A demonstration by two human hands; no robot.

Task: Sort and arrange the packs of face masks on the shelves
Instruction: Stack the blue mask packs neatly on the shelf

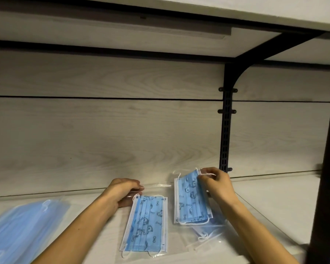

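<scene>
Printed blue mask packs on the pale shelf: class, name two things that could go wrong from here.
1. The right hand pinches the tilted clear-wrapped printed blue mask pack only at its top edge; that grip could slip and the pack drop.
2. The plain blue mask pack lies at the white shelf front, and might get knocked off.

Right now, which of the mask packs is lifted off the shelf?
The printed pack on the right, pinched at its top by the right hand. The middle printed pack and plain blue pack at left lie flat.
</scene>
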